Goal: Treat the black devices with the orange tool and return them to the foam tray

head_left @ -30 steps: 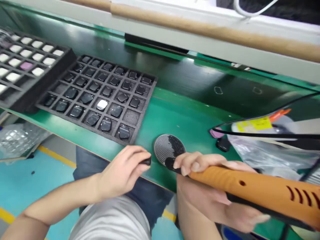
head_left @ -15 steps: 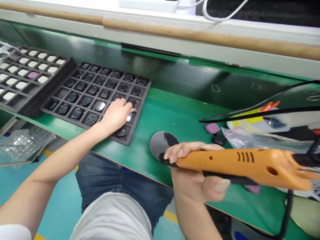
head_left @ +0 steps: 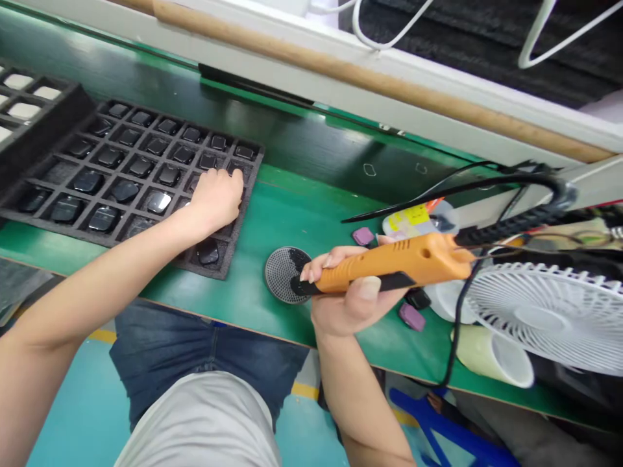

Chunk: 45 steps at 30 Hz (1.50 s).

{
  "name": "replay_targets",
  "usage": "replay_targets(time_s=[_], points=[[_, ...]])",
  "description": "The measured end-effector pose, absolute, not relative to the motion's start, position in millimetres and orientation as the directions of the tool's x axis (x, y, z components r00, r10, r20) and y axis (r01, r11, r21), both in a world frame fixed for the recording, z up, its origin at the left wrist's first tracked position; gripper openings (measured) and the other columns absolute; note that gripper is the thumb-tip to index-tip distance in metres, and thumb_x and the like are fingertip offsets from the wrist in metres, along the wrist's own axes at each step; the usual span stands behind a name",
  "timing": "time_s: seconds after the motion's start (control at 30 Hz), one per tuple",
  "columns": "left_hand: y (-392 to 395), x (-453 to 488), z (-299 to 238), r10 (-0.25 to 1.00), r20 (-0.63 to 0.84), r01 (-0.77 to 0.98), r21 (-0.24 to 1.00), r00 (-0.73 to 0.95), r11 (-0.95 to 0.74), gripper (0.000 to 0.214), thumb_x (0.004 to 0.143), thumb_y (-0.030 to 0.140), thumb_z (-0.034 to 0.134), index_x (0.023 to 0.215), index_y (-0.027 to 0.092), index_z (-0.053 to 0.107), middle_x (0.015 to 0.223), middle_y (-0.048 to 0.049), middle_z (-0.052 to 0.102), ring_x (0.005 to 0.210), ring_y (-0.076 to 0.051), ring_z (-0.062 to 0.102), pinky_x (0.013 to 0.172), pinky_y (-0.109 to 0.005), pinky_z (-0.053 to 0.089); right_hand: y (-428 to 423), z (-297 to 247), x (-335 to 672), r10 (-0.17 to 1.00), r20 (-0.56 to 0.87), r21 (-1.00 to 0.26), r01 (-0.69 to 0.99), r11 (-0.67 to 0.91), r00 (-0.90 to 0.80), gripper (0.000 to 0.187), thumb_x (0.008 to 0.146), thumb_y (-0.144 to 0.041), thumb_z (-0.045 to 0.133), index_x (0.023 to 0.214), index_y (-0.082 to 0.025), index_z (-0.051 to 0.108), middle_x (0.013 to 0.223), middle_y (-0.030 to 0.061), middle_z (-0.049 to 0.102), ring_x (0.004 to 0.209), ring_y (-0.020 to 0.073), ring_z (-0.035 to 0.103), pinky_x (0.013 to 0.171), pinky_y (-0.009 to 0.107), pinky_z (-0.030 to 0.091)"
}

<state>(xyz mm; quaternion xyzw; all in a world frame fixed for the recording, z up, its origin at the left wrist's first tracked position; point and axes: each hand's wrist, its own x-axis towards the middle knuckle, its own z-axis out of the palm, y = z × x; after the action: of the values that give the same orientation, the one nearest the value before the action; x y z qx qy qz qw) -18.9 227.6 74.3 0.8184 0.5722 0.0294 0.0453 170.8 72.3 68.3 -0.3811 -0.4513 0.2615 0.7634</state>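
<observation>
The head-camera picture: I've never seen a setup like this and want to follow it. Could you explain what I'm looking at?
There is no robot here: these are one person's bare hands, seen from a camera worn on their head, looking forward and down. The right hand grips an orange corded handheld tool; its exact kind I can't tell. The left hand reaches into a black compartment tray of dark, glossy pieces; its fingertips are hidden, so whether it holds one is unclear. On the green worktop are also a round perforated disc, purple pieces and a pale yellow cup.
</observation>
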Motion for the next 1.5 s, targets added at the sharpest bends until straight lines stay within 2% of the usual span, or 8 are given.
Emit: replay_targets(time_s=[0.13, 0.27, 0.47, 0.67, 0.77, 0.97, 1.2, 1.5], points=[[214.6, -27.1, 87.4, 0.930, 0.082, 0.917, 0.157, 0.358, -0.366, 0.043, 0.102, 0.020, 0.068, 0.141, 0.007, 0.059, 0.123, -0.0201, 0.071, 0.125, -0.040, 0.068, 0.111, -0.053, 0.051, 72.9, 58.3, 168.5, 0.744, 0.477, -0.827, -0.047, 0.561, 0.468, 0.036, 0.097, -0.054, 0.067, 0.127, -0.036, 0.055, 0.082, -0.0099, 0.066, 0.047, 0.0110, 0.060, 0.042, 0.027, 0.051], [151.3, -31.3, 95.9, 0.803, 0.258, 0.763, 0.256, 0.537, -0.593, 0.028, 0.107, 0.020, 0.061, 0.134, 0.014, 0.064, 0.127, -0.0161, 0.070, 0.124, -0.036, 0.067, 0.110, -0.052, 0.054, 71.1, 54.6, 168.0, 0.756, 0.459, -0.845, -0.032, 0.534, 0.467, 0.042, 0.095, -0.059, 0.069, 0.125, -0.035, 0.054, 0.080, -0.0099, 0.065, 0.046, 0.0121, 0.060, 0.041, 0.028, 0.051], [45.5, -24.1, 61.1, 0.714, 0.196, 0.642, 0.327, 0.672, -0.694, 0.037, 0.102, 0.006, 0.058, 0.137, 0.014, 0.065, 0.124, -0.0175, 0.072, 0.110, -0.033, 0.067, 0.096, -0.050, 0.060, 67.2, 54.3, 169.7, 0.781, 0.433, -0.864, -0.041, 0.502, 0.450, 0.043, 0.095, -0.060, 0.069, 0.126, -0.034, 0.054, 0.081, -0.0092, 0.064, 0.047, 0.0124, 0.061, 0.041, 0.029, 0.051], [14.7, -24.0, 16.7, 0.738, 0.296, 0.574, 0.479, 0.607, -0.664, 0.034, 0.106, 0.013, 0.062, 0.139, 0.015, 0.068, 0.141, -0.0197, 0.070, 0.128, -0.034, 0.067, 0.105, -0.052, 0.061, 67.3, 53.6, 170.6, 0.793, 0.428, -0.868, -0.048, 0.495, 0.434, 0.043, 0.093, -0.059, 0.071, 0.126, -0.035, 0.055, 0.081, -0.0093, 0.064, 0.048, 0.0129, 0.060, 0.042, 0.029, 0.050], [12.0, -24.9, 5.8, 0.771, 0.353, 0.562, 0.533, 0.531, -0.632, 0.031, 0.106, 0.015, 0.067, 0.137, 0.018, 0.071, 0.137, -0.0174, 0.072, 0.125, -0.031, 0.068, 0.103, -0.049, 0.063, 65.2, 60.3, 171.6, 0.808, 0.420, -0.872, -0.063, 0.485, 0.412, 0.048, 0.092, -0.064, 0.072, 0.126, -0.035, 0.055, 0.081, -0.0087, 0.063, 0.048, 0.0138, 0.059, 0.043, 0.030, 0.049], [14.9, -26.4, 2.0, 0.727, 0.458, 0.480, 0.550, 0.511, -0.683, 0.029, 0.104, 0.008, 0.064, 0.129, 0.018, 0.075, 0.132, -0.0144, 0.075, 0.119, -0.029, 0.067, 0.097, -0.046, 0.061, 44.8, 88.7, 164.7, 0.844, 0.402, -0.873, -0.130, 0.470, 0.353, 0.044, 0.094, -0.062, 0.073, 0.128, -0.038, 0.061, 0.088, -0.0051, 0.066, 0.059, 0.0158, 0.061, 0.052, 0.037, 0.056], [16.4, -25.0, 2.9, 0.752, 0.442, 0.464, 0.598, 0.489, -0.653, 0.026, 0.104, 0.010, 0.065, 0.126, 0.018, 0.077, 0.130, -0.0139, 0.076, 0.115, -0.028, 0.067, 0.094, -0.044, 0.059, 31.4, 87.6, 150.1, 0.902, 0.331, -0.897, -0.204, 0.393, 0.278, 0.049, 0.094, -0.067, 0.074, 0.133, -0.040, 0.061, 0.094, -0.0053, 0.065, 0.068, 0.0171, 0.063, 0.060, 0.040, 0.058], [17.3, -23.1, 4.6, 0.750, 0.449, 0.453, 0.605, 0.485, -0.655, 0.023, 0.105, 0.010, 0.064, 0.124, 0.016, 0.076, 0.128, -0.0134, 0.075, 0.114, -0.028, 0.066, 0.093, -0.045, 0.058, 33.2, 84.8, 150.4, 0.926, 0.308, -0.924, -0.164, 0.346, 0.216, 0.051, 0.094, -0.071, 0.072, 0.135, -0.044, 0.059, 0.093, -0.0061, 0.063, 0.068, 0.0171, 0.061, 0.061, 0.040, 0.058]])
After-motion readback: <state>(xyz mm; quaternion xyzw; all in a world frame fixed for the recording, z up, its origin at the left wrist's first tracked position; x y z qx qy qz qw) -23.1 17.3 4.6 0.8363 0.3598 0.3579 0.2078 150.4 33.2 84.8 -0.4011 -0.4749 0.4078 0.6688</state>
